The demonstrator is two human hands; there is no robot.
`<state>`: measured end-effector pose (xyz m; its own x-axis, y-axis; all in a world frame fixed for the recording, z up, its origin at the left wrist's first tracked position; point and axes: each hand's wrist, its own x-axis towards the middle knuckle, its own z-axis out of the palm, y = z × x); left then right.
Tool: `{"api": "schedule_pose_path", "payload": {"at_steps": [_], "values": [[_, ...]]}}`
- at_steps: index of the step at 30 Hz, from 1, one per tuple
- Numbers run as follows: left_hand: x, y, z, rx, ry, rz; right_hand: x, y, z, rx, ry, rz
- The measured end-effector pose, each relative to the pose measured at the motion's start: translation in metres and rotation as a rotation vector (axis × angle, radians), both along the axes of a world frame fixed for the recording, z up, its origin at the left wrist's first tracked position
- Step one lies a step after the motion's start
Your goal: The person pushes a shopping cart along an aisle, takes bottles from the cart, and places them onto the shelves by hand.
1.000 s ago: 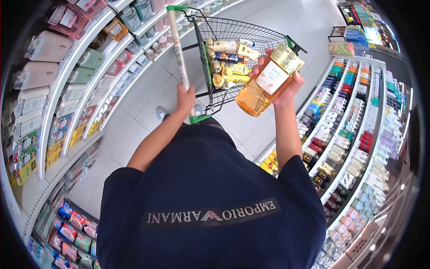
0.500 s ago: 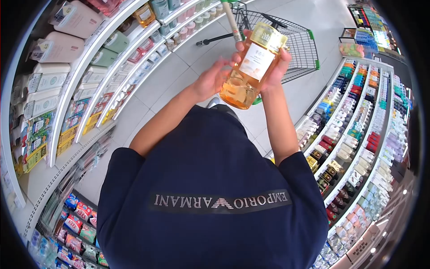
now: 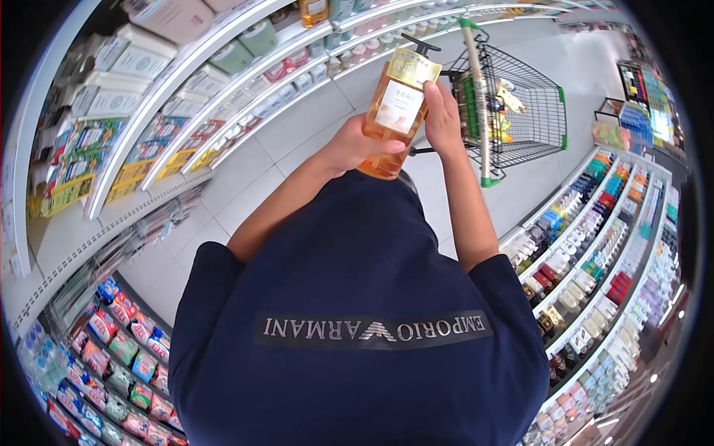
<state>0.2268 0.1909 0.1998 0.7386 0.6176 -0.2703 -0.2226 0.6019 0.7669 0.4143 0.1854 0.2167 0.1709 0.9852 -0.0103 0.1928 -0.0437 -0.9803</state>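
Note:
An amber pump bottle [image 3: 396,111] with a white label, a gold band and a dark pump head is tilted slightly in front of my chest. My left hand [image 3: 358,146] is wrapped round its lower part, the thumb across the front. My right hand [image 3: 443,117] is at the bottle's upper right side, thumb against the gold band and fingers closed behind the bottle, partly hidden.
A shopping cart [image 3: 524,104] with several yellow and white products stands beyond my right hand, its handle towards me. Shelves of toiletries [image 3: 256,41] curve along the left. Another product shelf [image 3: 595,275] stands on the right. Bagged goods [image 3: 123,346] fill the lower left.
My left hand has let go of the cart handle and closed round the bottle. The bottle has moved left and up, now showing its pump. The cart appears farther right.

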Motion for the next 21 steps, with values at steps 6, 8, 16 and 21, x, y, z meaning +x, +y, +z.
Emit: {"api": "schedule_pose_path", "payload": {"at_steps": [6, 8, 16, 21], "values": [[-0.028, -0.005, -0.029, 0.097, 0.183, 0.082, -0.008, 0.006, 0.0, -0.228, 0.33, 0.215], [-0.037, -0.005, -0.032, 0.14, 0.295, 0.08, -0.005, 0.011, -0.004, -0.32, 0.261, 0.335], [-0.046, 0.03, -0.077, 0.361, 0.643, 0.17, -0.018, 0.084, -0.021, -0.318, -0.029, 0.669], [-0.041, 0.071, -0.096, 0.664, 0.885, 0.414, -0.038, 0.148, -0.044, -0.011, -0.309, 0.667]]}}
